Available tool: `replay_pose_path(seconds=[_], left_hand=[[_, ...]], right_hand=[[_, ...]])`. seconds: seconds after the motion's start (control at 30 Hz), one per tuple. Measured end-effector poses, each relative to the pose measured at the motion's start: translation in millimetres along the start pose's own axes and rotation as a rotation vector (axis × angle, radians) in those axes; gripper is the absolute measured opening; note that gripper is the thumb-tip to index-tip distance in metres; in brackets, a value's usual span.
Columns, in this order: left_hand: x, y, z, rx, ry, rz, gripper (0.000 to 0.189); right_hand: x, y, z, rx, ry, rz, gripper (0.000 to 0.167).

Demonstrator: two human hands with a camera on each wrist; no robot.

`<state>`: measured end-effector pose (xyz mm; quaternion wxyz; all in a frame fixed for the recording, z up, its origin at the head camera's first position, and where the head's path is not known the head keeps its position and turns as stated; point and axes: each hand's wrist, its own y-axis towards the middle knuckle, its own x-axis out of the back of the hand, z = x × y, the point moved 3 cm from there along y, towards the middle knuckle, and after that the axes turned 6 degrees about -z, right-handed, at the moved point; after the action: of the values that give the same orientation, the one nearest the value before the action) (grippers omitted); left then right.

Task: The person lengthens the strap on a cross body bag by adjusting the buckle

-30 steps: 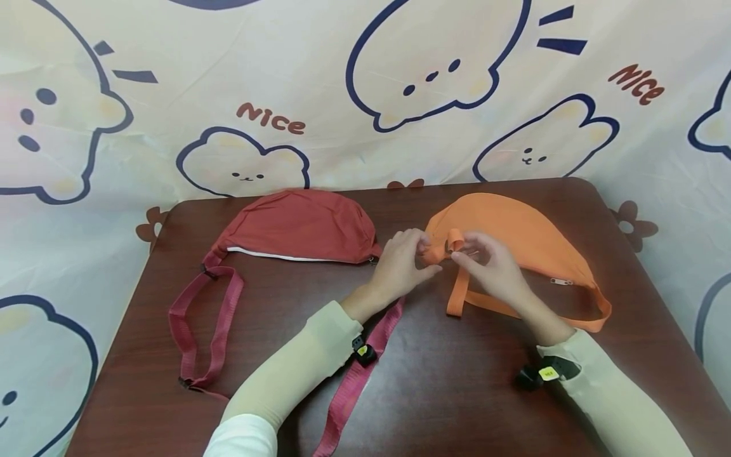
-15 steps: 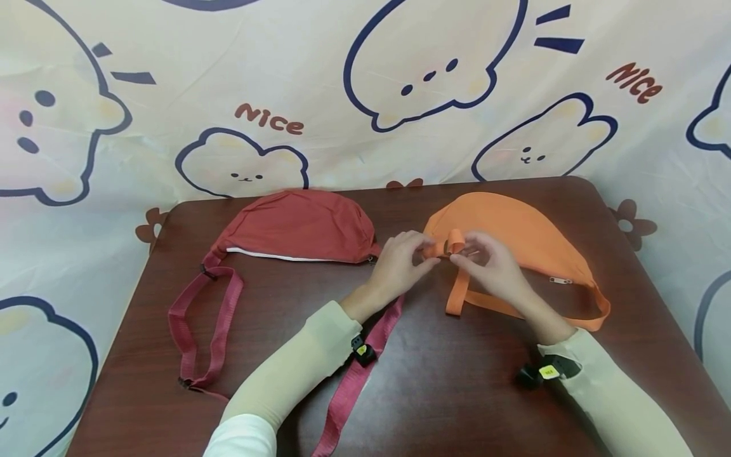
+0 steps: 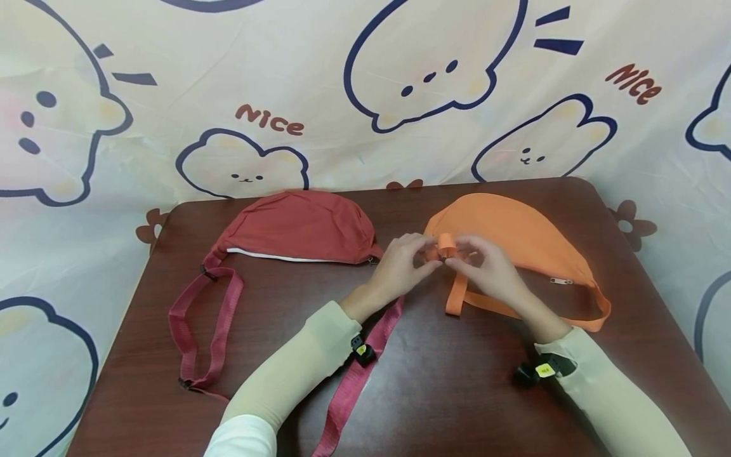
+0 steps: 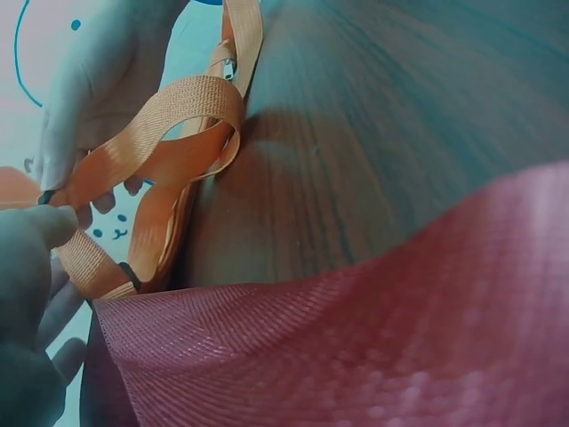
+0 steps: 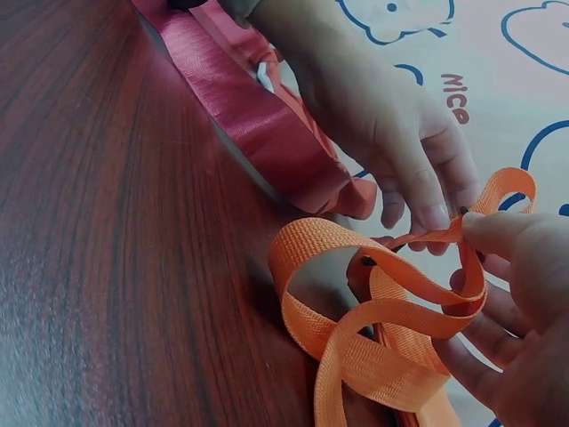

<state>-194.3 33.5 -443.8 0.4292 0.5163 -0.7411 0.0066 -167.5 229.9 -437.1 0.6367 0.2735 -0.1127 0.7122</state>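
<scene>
An orange waist bag (image 3: 502,222) lies at the back right, its strap (image 4: 209,98) curling in loops. Both hands meet at the bag's left end. My left hand (image 3: 402,263) pinches the orange strap beside a small dark strap slider (image 4: 49,196). Thumb and fingers of my right hand (image 3: 491,266) pinch the same strap just to the right, close to that slider. A short orange loop (image 3: 447,244) stands up between the hands. A second dark buckle (image 4: 131,276) shows lower on the strap in the left wrist view.
A red waist bag (image 3: 302,228) lies at the back left. Its dark pink strap (image 3: 224,317) loops at left, and another length (image 3: 354,381) runs under the left forearm. The brown table (image 3: 457,393) ends at a patterned cloth backdrop (image 3: 342,152).
The right hand has shifted slightly left, closer to the left hand. The upright orange loop has moved a little left and down. Both bags stay in place.
</scene>
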Motion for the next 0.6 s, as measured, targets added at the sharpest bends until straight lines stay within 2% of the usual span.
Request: replay_pose_path(seconds=[0.13, 0.27, 0.37, 0.6], left_hand=[[0.1, 0.1, -0.3, -0.019, -0.039, 0.029, 0.04], [0.2, 0.5, 1.0, 0.001, -0.108, 0.05, 0.038], [-0.1, 0.7, 2.7, 0.029, -0.136, 0.051, 0.035], [1.0, 0.6, 5.4, 0.042, -0.145, 0.029, 0.022]], right_hand=[[1.2, -1.1, 1.3, -0.019, -0.001, 0.001, 0.038], [2.2, -1.7, 1.9, -0.027, -0.003, 0.009, 0.038], [1.6, -0.9, 2.2, -0.01, 0.002, 0.017, 0.037], [1.0, 0.5, 0.7, 0.012, 0.011, 0.041, 0.041]])
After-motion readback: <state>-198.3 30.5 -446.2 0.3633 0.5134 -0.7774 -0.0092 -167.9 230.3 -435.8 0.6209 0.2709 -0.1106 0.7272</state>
